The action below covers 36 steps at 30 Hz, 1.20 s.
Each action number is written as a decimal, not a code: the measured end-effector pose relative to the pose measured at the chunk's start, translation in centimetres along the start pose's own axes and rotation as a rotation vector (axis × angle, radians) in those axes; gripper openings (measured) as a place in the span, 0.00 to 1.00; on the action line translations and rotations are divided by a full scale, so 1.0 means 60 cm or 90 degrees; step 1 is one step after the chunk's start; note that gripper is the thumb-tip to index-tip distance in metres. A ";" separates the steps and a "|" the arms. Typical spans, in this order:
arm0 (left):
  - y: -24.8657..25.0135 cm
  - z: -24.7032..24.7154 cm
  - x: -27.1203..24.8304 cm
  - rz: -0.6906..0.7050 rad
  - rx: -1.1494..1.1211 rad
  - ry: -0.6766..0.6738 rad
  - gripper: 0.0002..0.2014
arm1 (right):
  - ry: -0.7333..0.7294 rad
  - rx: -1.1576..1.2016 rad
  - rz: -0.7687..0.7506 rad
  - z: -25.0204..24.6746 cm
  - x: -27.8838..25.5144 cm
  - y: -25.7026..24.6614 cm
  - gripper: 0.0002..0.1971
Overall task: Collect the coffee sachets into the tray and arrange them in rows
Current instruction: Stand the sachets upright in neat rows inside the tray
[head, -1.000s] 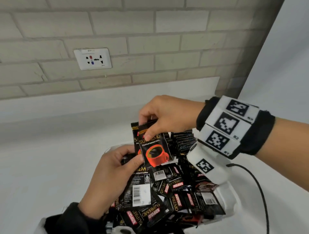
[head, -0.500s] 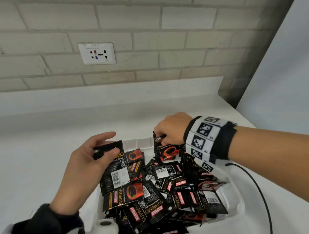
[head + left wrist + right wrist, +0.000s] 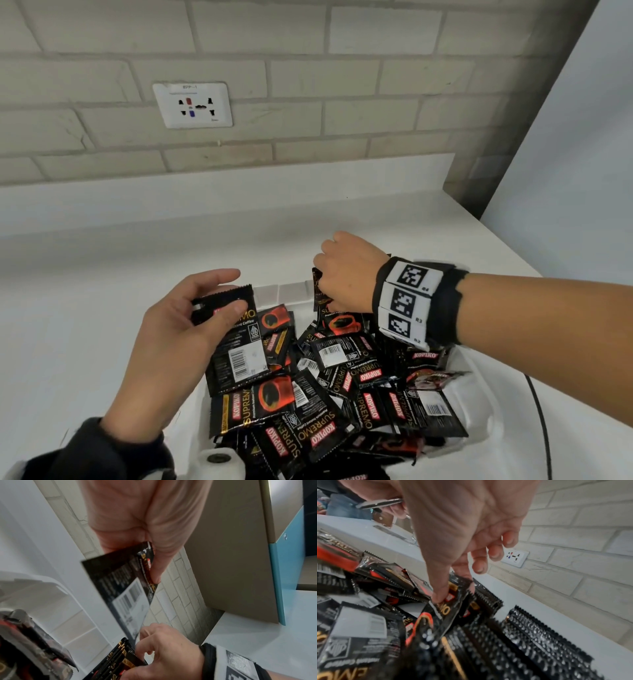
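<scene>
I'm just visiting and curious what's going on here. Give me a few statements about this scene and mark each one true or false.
1. The left hand holds a sachet with its barcode side showing. True.
2. The right hand is empty and lies flat on the counter. False: it pinches a sachet with a red cup picture at the far end of the tray.
3. The loose sachets in the middle of the tray lie in neat rows. False: they lie in a jumbled heap, at all angles.
4. A wall socket sits on the brick wall behind the counter. True.
5. The right wrist wears a band with black-and-white square markers. True.
</scene>
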<state>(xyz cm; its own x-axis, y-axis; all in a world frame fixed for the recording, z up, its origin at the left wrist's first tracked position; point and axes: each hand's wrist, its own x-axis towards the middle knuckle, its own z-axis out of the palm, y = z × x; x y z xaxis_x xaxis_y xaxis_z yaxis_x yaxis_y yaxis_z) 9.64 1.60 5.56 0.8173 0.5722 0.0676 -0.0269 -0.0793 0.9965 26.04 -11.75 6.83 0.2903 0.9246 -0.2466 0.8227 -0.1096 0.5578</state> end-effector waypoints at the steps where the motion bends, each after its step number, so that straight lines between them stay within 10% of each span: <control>1: 0.001 0.001 0.000 0.002 0.002 -0.002 0.16 | -0.001 -0.014 -0.002 0.000 0.000 0.000 0.12; 11: 0.007 0.011 0.000 -0.007 -0.001 -0.015 0.15 | -0.047 -0.031 0.017 0.003 -0.003 0.002 0.21; 24: 0.011 0.019 0.000 -0.010 0.005 -0.023 0.15 | -0.075 0.130 0.047 -0.002 -0.002 0.019 0.05; 29: 0.010 0.015 0.003 -0.008 0.006 -0.025 0.15 | -0.058 0.170 0.080 0.000 0.011 0.023 0.19; 36: 0.008 0.015 0.006 -0.019 0.010 -0.030 0.15 | -0.065 0.131 0.075 -0.009 0.012 0.018 0.05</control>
<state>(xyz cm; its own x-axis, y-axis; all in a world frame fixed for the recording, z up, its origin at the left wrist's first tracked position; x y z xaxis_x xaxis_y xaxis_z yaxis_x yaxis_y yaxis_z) 10.42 1.04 6.00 0.8435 0.5359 0.0351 0.0064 -0.0755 0.9971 26.86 -10.99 7.69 0.4292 0.8606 -0.2741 0.8593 -0.2956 0.4175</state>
